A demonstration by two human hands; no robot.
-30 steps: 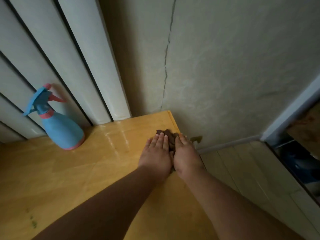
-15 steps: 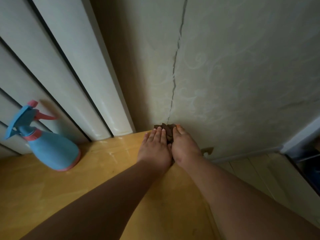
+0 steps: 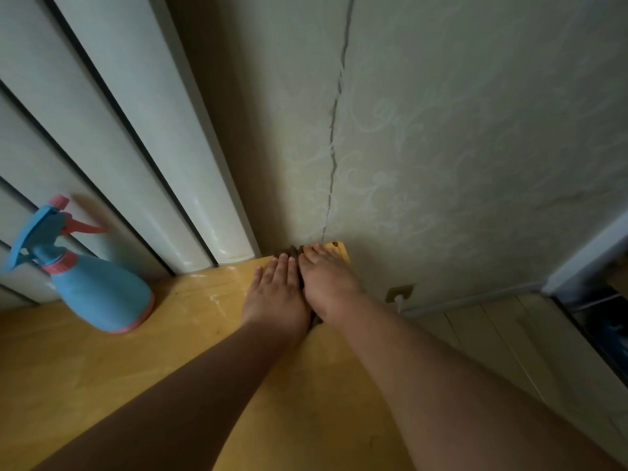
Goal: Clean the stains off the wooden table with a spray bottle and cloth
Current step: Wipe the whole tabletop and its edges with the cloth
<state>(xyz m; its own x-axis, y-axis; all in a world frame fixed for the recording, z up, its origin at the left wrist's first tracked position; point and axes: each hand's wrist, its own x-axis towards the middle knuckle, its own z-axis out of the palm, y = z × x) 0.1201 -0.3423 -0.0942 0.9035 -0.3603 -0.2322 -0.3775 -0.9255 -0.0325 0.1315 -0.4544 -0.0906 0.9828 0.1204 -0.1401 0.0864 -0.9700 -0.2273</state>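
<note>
My left hand [image 3: 277,295] and right hand [image 3: 328,280] lie flat on the table [image 3: 102,375], fingers straight, pressing the cloth [image 3: 290,249] into its far corner. A push toward 12 o'clock would likely jam my fingertips on the wall [image 3: 441,164]. The bottle [image 3: 98,294] stands at 9 o'clock, well apart.

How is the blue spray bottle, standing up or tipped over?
Standing up. The spray bottle sits on its pink-rimmed base on the wooden table, with its trigger head on top.
</note>
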